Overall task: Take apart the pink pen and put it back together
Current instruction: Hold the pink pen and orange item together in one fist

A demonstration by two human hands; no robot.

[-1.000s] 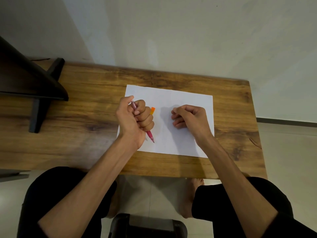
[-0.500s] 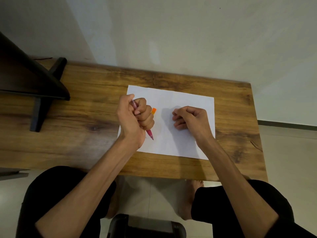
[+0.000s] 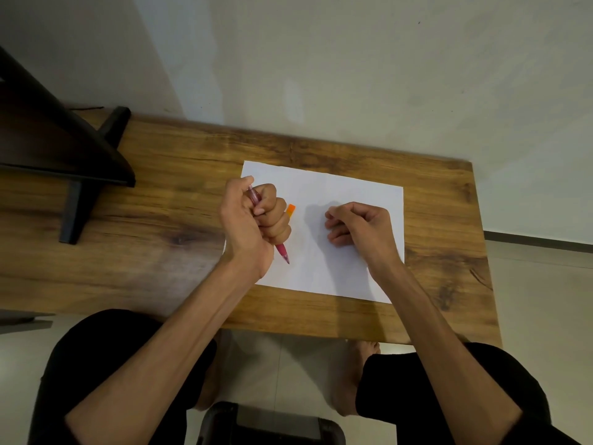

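My left hand is closed in a fist around the pink pen. The pen's tip points down toward me over the white paper, and its clear upper end shows beside my thumb. A small orange piece peeks out just right of my left fingers; I cannot tell what it is. My right hand rests on the paper to the right, fingers curled in, with nothing visible inside it.
The paper lies on a wooden table against a pale wall. A black stand occupies the table's left side. My knees and a dark stool are below the table's near edge.
Both hands hold nearly the same pose. The left fist with the pen has shifted very slightly; the view has moved a little.
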